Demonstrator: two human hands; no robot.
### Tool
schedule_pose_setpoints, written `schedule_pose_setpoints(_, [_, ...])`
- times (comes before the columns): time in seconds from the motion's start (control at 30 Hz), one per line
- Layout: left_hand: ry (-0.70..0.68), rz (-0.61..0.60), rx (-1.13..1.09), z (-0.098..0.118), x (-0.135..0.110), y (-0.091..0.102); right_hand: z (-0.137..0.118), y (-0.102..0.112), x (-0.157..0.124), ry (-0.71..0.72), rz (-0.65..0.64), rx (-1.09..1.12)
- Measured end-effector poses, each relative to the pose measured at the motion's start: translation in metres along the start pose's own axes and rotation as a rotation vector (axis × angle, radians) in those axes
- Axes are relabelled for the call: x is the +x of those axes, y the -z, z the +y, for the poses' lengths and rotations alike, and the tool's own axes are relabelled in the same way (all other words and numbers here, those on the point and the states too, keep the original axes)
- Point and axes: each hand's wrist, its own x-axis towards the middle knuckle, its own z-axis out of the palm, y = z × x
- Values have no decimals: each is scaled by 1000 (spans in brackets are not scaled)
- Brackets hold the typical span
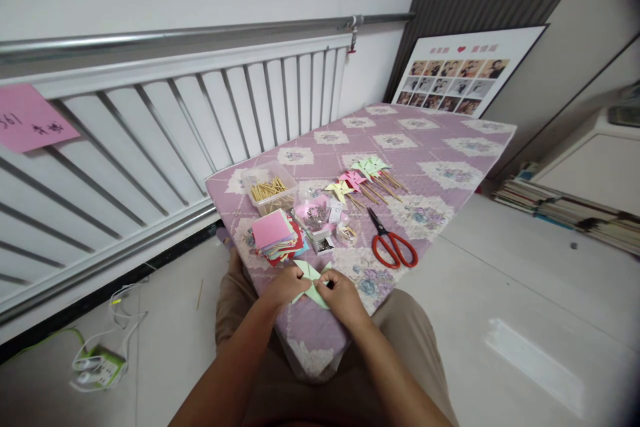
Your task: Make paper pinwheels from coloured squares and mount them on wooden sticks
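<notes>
A light green paper pinwheel [319,295], partly folded, lies between my hands above the near corner of the table. My left hand [286,285] pinches its left side, fingers closed. On the other side my right hand [341,293] is also closed on the paper, thumb and finger close to its centre. Just beyond stands a small white box [323,242] with metal bits in it. A stack of coloured paper squares [273,229], pink on top, is to the left of that box. Scissors [393,240] with red handles lie to the right.
A clear plastic box [270,188] holds many short wooden sticks. Beside it are a bag of small metal pins [316,215] and a round clear tub [346,233]. Finished pinwheels on sticks [369,177] lie farther back. A white radiator [200,120] runs along the table's left side.
</notes>
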Motion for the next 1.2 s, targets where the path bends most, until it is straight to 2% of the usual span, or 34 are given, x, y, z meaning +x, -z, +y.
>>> schedule_pose_setpoints(0.7, [39, 15, 20, -11, 9, -4, -6, -2, -1, -20, 30, -23])
schedule_pose_setpoints(1.0, [31, 12, 24, -9, 9, -4, -3, -9, -1, -80, 104, 18])
schedule_pose_setpoints(1.2, [24, -17, 21, -1, 4, 0, -5, -9, -2, -100, 105, -1])
